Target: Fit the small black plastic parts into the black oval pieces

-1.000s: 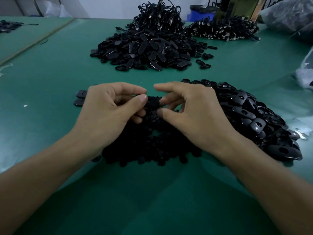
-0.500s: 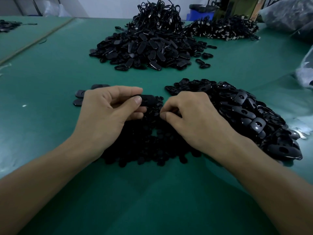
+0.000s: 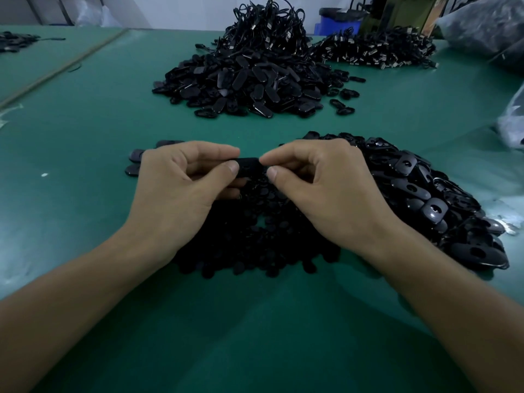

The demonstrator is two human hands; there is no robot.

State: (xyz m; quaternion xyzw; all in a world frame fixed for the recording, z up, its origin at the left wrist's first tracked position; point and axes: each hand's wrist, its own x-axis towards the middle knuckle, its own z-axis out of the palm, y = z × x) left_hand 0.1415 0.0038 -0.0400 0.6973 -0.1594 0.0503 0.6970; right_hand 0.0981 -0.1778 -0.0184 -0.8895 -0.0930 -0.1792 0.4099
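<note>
Between my two hands I hold one black oval piece [image 3: 250,165], a little above the table. My left hand [image 3: 181,191] pinches its left end with thumb and forefinger. My right hand [image 3: 320,191] pinches its right end with thumb and forefinger; whether a small part sits under those fingertips I cannot tell. Beneath my hands lies a heap of small black plastic parts [image 3: 255,239]. To the right spreads a pile of black oval pieces with holes [image 3: 425,199].
The green table [image 3: 85,123] carries three loose oval pieces [image 3: 136,156] left of my left hand. A large heap of black ovals [image 3: 243,83] lies further back, with cable bundles [image 3: 377,49] behind it. Plastic bags [image 3: 510,129] sit at the right edge.
My right hand has risen from the heap of small parts and come up to the oval piece, now pinching its right end. My left hand stays holding the piece.
</note>
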